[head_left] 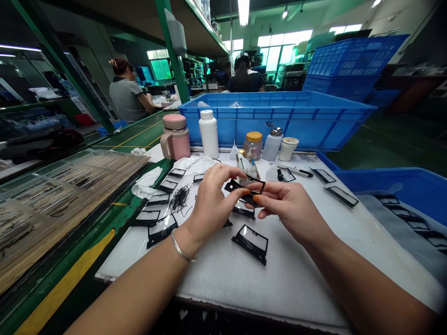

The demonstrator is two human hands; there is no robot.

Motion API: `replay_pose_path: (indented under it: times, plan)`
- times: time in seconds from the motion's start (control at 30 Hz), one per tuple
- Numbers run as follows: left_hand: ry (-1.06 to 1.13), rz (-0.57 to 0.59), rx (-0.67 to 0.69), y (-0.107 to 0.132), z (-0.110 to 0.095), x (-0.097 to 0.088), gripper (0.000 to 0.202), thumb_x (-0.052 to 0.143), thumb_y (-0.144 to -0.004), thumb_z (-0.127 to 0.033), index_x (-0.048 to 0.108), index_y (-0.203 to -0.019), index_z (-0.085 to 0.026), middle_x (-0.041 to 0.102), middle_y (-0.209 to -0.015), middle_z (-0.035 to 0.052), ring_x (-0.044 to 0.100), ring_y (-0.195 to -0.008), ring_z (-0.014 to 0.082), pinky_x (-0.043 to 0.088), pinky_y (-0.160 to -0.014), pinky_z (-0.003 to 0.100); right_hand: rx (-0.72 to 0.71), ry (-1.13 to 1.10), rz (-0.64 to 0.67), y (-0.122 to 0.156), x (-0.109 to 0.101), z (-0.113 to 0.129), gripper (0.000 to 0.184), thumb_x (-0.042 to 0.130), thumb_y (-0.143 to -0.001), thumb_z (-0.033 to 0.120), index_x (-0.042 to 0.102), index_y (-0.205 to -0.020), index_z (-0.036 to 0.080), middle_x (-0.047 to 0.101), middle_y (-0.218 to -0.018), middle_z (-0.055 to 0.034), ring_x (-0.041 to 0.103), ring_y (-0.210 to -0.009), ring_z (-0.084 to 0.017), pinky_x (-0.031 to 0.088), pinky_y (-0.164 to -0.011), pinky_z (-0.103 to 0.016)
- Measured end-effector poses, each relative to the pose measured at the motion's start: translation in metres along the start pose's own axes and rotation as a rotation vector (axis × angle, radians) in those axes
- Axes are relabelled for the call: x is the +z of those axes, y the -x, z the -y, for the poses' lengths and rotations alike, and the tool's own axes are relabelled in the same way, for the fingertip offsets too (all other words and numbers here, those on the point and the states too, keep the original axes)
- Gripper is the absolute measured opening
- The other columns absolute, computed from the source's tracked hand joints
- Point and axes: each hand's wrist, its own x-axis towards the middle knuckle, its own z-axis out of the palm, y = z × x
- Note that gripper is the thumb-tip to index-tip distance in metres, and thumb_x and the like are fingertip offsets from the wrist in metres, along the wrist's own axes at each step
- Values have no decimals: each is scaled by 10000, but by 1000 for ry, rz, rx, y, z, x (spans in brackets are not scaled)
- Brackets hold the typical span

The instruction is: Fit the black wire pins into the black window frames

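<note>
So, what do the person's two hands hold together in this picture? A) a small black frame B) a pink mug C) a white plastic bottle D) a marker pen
A: the left hand and the right hand both pinch a small black frame between their fingers.

black frame [256,185] partly behind left hand [211,200], right hand [288,204]; clear tray [139,158] contents too small to tell

Silver bangle [182,250] (left wrist [176,242]), orange nails [256,199]
</note>
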Motion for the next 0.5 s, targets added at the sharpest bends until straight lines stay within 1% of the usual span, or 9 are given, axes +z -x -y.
replay_pose_path:
  times: [0.07,0.1,0.17,0.23,0.3,0.37,0.5]
  plan:
    - [94,-38,-100,-1,1,-1,239,699,-798,-133,580,-995,-193,589,-1044,38,550,-989,176,459,-827,281,2,-4,-1,1,0,2,182,676,-864,152,731,-1035,121,701,-861,-46,653,-673,-125,527,-530,-143]
    - [143,-36,-152,-1,2,-1,244,698,-801,-155,567,-1003,-193,584,-1061,42,551,-1000,176,465,-815,270,-1,-3,4,1,0,3,182,672,-866,150,731,-1035,121,702,-872,-49,655,-681,-127,526,-531,-141]
    - [236,15,-244,-2,3,-1,258,693,-809,-189,547,-1022,-192,587,-1032,42,560,-969,166,472,-770,247,-9,2,1,1,0,4,180,668,-866,144,733,-1033,127,705,-877,-47,658,-688,-128,523,-530,-138]
    - [317,77,-310,-2,4,-1,281,686,-811,-196,528,-1043,-191,587,-966,33,567,-901,150,470,-698,221,-10,7,-12,1,0,4,170,668,-865,140,735,-1022,134,707,-862,-40,656,-674,-122,519,-527,-132]
    - [370,105,-351,-2,5,0,309,683,-804,-183,506,-1057,-193,582,-917,22,567,-845,137,460,-644,204,-1,7,-13,1,0,3,167,669,-865,137,734,-1019,142,709,-846,-34,658,-669,-119,517,-527,-128]
    - [391,107,-373,-3,5,0,328,688,-792,-171,494,-1056,-193,580,-890,13,568,-807,127,457,-625,197,21,-1,12,0,0,2,173,667,-869,142,730,-1030,148,710,-863,-36,670,-696,-128,521,-540,-132]
    - [423,101,-387,-3,7,-1,349,682,-782,-149,484,-1066,-185,572,-854,1,575,-754,114,473,-625,199,86,-16,85,-1,-1,1,170,641,-897,187,720,-1042,148,701,-984,-66,692,-833,-179,537,-585,-155]
